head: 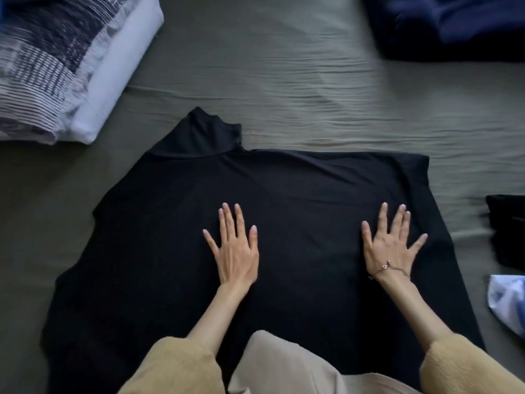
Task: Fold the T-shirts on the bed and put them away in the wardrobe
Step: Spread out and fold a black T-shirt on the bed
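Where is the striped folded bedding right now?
In the head view, the striped folded bedding lies at the upper left on the olive sheet, up and left of the black shirt and its collar.

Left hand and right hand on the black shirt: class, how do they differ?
The left hand has its middle fingers close together; the right hand is fanned wide. The right wrist wears a thin bracelet; the left wrist is bare. Both lie flat, palms down, fingers straight, on the black shirt.
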`<state>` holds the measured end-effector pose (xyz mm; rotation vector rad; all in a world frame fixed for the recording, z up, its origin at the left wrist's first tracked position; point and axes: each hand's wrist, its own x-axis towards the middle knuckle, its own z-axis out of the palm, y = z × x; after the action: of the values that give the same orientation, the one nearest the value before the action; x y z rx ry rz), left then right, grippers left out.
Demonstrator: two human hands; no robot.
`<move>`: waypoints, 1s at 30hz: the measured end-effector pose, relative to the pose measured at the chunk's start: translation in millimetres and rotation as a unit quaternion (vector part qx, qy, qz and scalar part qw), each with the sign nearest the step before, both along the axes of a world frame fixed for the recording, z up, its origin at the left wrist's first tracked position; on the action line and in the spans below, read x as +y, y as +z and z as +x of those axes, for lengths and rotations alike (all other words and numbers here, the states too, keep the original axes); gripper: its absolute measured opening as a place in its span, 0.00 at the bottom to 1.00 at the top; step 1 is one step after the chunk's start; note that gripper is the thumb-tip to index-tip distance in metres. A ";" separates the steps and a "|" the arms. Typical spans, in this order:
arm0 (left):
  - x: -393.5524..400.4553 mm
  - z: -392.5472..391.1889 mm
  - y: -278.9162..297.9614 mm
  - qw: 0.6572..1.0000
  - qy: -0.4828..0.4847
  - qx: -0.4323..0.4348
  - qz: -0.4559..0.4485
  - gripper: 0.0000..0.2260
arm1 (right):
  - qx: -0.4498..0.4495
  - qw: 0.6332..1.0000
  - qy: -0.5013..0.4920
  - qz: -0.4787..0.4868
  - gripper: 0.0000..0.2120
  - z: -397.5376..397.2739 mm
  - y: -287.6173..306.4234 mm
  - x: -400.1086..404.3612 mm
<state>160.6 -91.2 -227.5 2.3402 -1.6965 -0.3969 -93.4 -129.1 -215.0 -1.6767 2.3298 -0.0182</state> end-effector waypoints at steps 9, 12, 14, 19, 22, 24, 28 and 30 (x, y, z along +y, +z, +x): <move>103.1 33.6 4.2 0.995 0.101 0.010 -0.005 0.34 | -0.022 0.999 -0.043 0.008 0.33 -2.4 2.7 83.9; 124.5 33.6 0.8 0.994 0.104 0.009 -0.020 0.34 | -0.009 0.999 -0.050 0.010 0.33 -3.2 -0.5 105.2; 140.4 36.1 -2.8 0.994 0.106 0.006 -0.030 0.34 | -0.005 0.998 -0.058 0.006 0.32 -3.6 -0.8 121.2; 167.1 43.5 -6.9 0.989 0.146 0.008 -0.023 0.36 | -0.006 0.997 -0.080 0.019 0.32 -8.7 1.7 156.5; 177.8 45.2 -2.2 0.983 0.178 0.023 -0.024 0.33 | -0.006 0.996 -0.083 0.018 0.32 -11.0 2.9 173.0; 185.6 44.3 1.6 0.984 0.176 0.024 -0.020 0.28 | -0.010 0.997 -0.079 0.013 0.31 -9.9 5.6 182.0; 202.6 40.4 4.6 0.998 0.066 0.005 0.006 0.32 | -0.010 0.999 0.034 -0.006 0.27 -6.4 10.9 199.2; 211.9 38.6 9.6 0.998 -0.048 0.009 0.038 0.40 | -0.041 0.991 0.127 0.007 0.27 -4.2 14.1 209.9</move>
<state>199.2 120.7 -217.9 2.3052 -1.8212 -0.5054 -97.6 80.8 -200.9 -1.9152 2.0383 -0.0210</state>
